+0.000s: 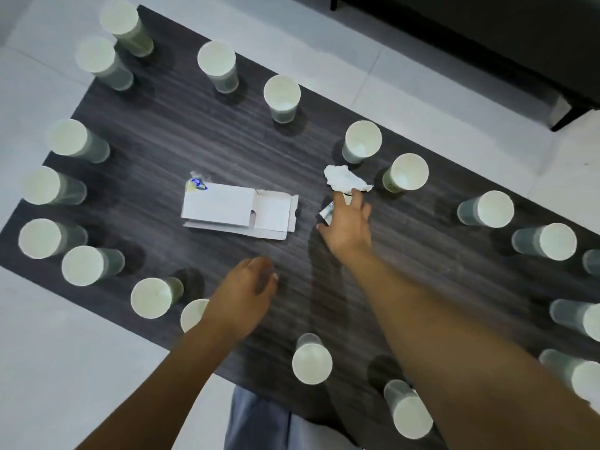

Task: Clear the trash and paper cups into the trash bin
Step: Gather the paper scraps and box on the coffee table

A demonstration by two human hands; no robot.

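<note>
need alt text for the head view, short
A person's right hand reaches for a crumpled tissue on a dark wooden table ringed with upright paper cups. The left hand hovers empty near a flattened white box.

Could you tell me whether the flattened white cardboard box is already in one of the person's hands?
No, the flattened cardboard box lies flat on the dark table, apart from both the left hand and right hand.

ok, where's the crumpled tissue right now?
In the head view the crumpled tissue lies on the dark table, right of centre, at the right hand's fingertips, between the flattened white box and two upright paper cups.
</note>
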